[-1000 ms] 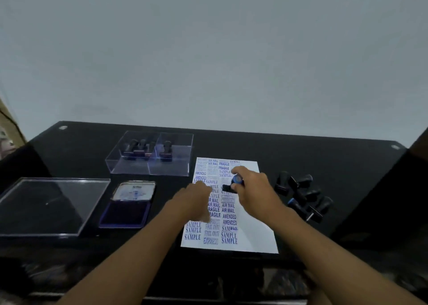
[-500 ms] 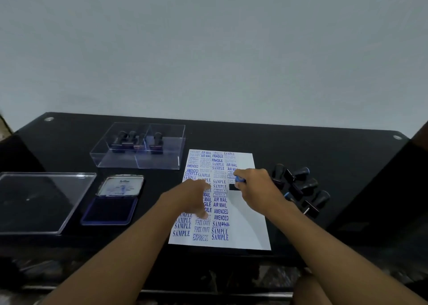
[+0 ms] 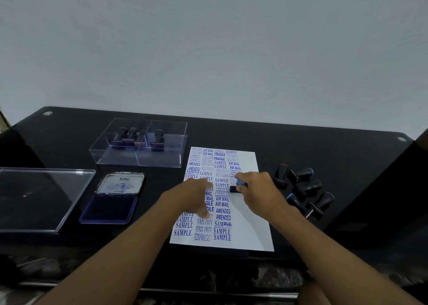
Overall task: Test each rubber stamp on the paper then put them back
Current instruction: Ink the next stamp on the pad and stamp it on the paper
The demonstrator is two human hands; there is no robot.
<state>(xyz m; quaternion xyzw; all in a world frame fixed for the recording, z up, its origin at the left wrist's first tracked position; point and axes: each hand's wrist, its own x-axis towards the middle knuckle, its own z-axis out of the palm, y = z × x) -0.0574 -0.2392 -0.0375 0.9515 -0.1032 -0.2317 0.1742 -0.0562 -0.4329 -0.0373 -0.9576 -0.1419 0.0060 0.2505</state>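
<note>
A black glossy table (image 3: pixel 301 142) fills the lower half of the view, and behind it stands a plain pale grey wall (image 3: pixel 208 50); two small round metal fittings show at the far corners of the table top. In the middle of the table lies the paper (image 3: pixel 250 223), a white sheet already covered with many blue prints such as SAMPLE, AIR MAIL, FRAGILE and AMENDED. The right hand (image 3: pixel 259 193) is over the right part of the paper and its fingers are curled around a rubber stamp (image 3: pixel 238 186) with a blue and black handle, whose base is down on the sheet or very near it; I cannot tell if it touches. The left hand (image 3: pixel 194 195) lies on the left part of the paper with the fingers relaxed and the fingertips on the sheet. To the right of the paper, a pile of loose stamps (image 3: pixel 303 189) lies on the table, most of them on their sides. To the left of the paper is an open ink pad (image 3: pixel 111 207) with its lid raised, and further left a flat clear lid (image 3: pixel 34 195). Behind the ink pad, to the far left of the paper, stands a clear box (image 3: pixel 139 151) with two compartments; several stamps stand inside it, most of them in the left compartment.
</note>
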